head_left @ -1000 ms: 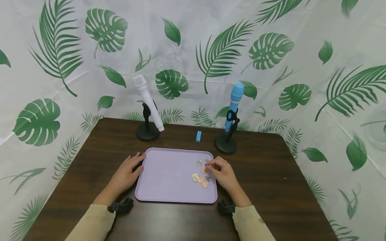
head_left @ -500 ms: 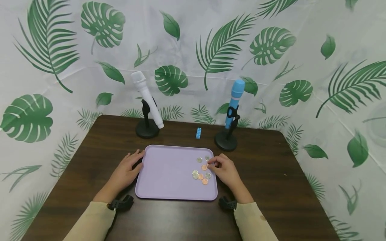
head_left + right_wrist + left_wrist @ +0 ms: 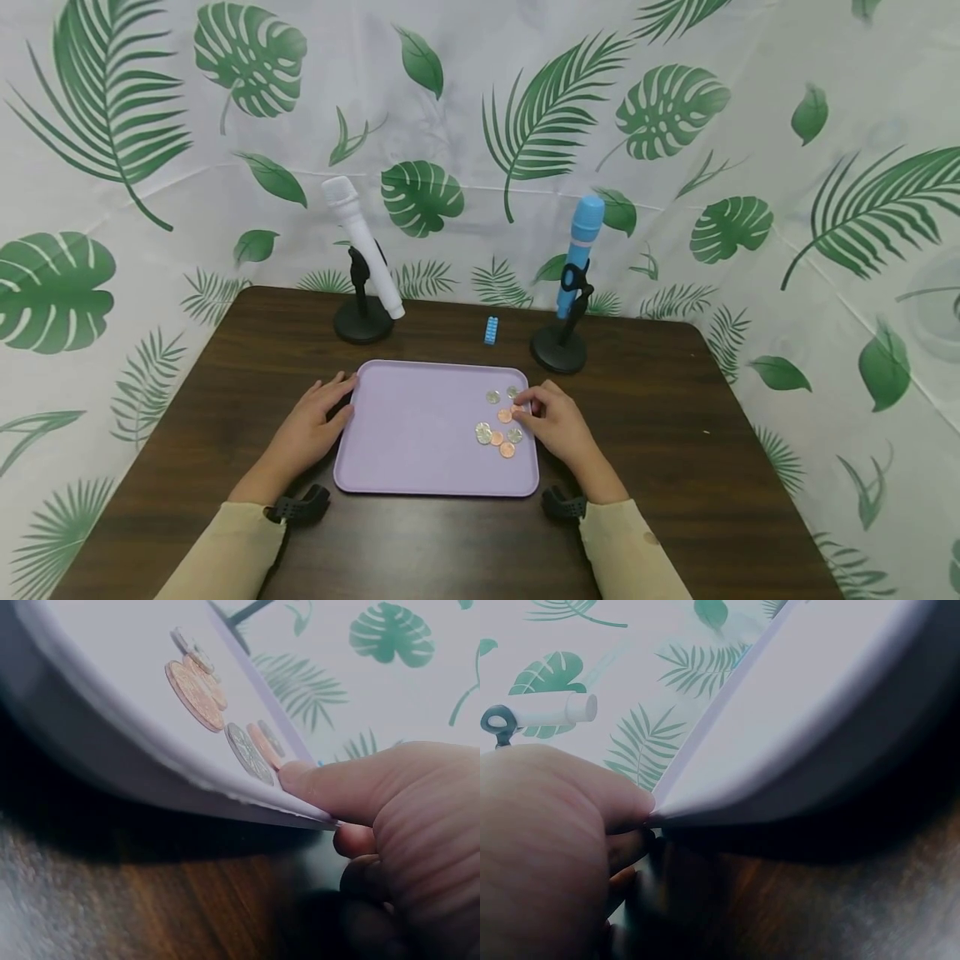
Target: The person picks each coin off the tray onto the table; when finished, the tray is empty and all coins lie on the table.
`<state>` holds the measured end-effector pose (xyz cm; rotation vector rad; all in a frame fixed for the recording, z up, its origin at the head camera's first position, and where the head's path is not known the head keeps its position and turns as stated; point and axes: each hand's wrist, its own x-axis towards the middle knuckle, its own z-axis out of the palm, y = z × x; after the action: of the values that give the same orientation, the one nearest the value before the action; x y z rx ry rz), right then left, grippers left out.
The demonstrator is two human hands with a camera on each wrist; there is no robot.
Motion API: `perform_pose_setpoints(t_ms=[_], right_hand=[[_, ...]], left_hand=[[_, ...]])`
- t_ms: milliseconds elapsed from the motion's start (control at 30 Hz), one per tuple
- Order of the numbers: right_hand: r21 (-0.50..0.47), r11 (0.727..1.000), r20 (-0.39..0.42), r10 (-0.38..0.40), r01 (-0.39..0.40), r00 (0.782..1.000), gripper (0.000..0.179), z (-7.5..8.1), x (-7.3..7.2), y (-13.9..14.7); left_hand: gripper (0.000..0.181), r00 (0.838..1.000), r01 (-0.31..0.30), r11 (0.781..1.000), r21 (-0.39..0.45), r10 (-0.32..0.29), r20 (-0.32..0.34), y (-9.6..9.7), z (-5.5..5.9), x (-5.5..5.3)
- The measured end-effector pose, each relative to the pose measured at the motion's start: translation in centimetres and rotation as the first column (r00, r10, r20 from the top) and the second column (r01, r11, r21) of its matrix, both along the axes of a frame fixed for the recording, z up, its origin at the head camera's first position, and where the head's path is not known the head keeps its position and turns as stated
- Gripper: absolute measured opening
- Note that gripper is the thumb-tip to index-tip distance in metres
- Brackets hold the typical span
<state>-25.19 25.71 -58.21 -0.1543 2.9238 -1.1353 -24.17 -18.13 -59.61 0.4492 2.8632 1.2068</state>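
Note:
A shallow lilac tray (image 3: 420,433) lies on the table. Along its left edge rests my left hand (image 3: 309,429), fingers fairly straight; in the left wrist view the thumb (image 3: 622,799) touches the rim. Over the tray's right edge, my right hand (image 3: 557,425) pinches at a copper coin (image 3: 516,409) between thumb and index finger. Just left of the fingertips lies another copper coin (image 3: 505,415). Several silver and copper coins lie nearby, including a silver coin (image 3: 514,435) and a larger silver coin (image 3: 483,432). From the right wrist, the thumb (image 3: 322,784) partly hides the pinched coin.
Behind the tray stand a white microphone (image 3: 363,246) and a blue microphone (image 3: 579,254) on black stands. Between them lies a small blue studded piece (image 3: 491,330). The dark wooden table (image 3: 660,467) meets a leaf-print cloth (image 3: 450,100) at the back.
My right fingertips have drawn back slightly toward the tray's right edge, showing more of the coins beneath. The left hand stays at the rim. The head view has shifted a little.

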Motion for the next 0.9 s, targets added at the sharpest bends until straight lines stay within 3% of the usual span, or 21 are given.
perform_pose_setpoints(t_ms=[200, 500, 567, 667, 767, 900], right_hand=[[-0.010, 1.000, 0.006, -0.015, 0.015, 1.000, 0.019, -0.3, 0.0, 0.1], [-0.203, 0.977, -0.012, -0.063, 0.059, 0.998, 0.018, -0.8, -0.3, 0.9], [-0.268, 0.962, -0.027, -0.067, 0.057, 0.997, 0.018, -0.9, -0.3, 1.0], [-0.430, 0.903, -0.126, -0.078, 0.016, 0.989, 0.019, -1.0, -0.2, 1.1], [-0.561, 0.827, -0.283, -0.143, -0.042, 0.948, 0.022, -0.9, -0.2, 1.6], [-0.606, 0.796, -0.404, -0.323, 0.014, 0.856, 0.017, -0.5, -0.4, 3.5]], left_hand=[[0.054, 1.000, -0.005, 1.000, -0.002, 0.005, -0.016, 0.2, 0.0, 0.1], [0.055, 1.000, -0.018, 1.000, -0.001, 0.018, 0.009, 0.3, 0.4, 0.2], [0.055, 1.000, -0.017, 1.000, -0.004, 0.017, 0.007, 0.3, 0.5, 0.2], [0.055, 1.000, -0.023, 1.000, -0.006, 0.023, 0.010, 0.2, 0.6, 0.2], [0.055, 1.000, -0.029, 1.000, -0.007, 0.029, 0.009, 0.1, 0.6, 0.2], [0.055, 1.000, -0.021, 1.000, -0.005, 0.021, 0.006, 0.0, 0.5, 0.3]])
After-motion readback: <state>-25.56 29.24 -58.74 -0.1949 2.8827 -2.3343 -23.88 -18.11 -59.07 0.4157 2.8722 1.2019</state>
